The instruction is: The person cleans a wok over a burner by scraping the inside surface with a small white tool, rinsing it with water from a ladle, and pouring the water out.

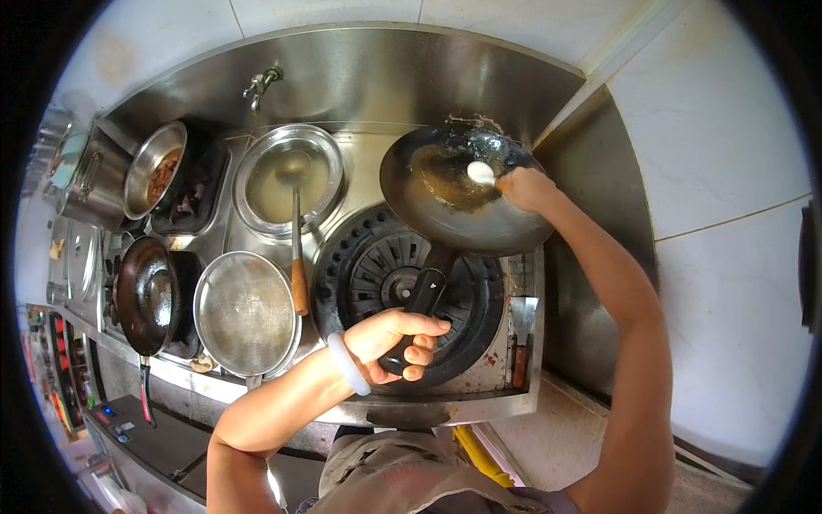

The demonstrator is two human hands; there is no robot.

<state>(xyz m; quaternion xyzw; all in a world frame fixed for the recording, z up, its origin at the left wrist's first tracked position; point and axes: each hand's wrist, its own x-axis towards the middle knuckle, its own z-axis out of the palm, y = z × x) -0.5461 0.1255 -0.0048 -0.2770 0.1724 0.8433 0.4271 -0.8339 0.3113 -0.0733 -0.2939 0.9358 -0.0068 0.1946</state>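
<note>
A dark metal wok (449, 218) is tilted above the back right of the black ring burner (401, 283), with brownish liquid inside. My left hand (395, 344), a pale bangle on its wrist, is closed around the wok's black handle. Over the wok's right side, my right hand (528, 187) grips a small white object (481, 173) that looks like a spoon or scoop; its handle is mostly hidden by the fingers. What the white bowl-shaped end holds cannot be told. Wet, shiny residue lies along the wok's far inner wall.
A metal basin (244, 193) of cloudy liquid holds a ladle (299, 283). Nearer stand a round fine-mesh strainer (244, 315) and a frying pan (148, 295). A bowl of brown food (136, 193) is at the left, a wood-handled scraper (523, 321) at the right, a tap (260, 87) behind.
</note>
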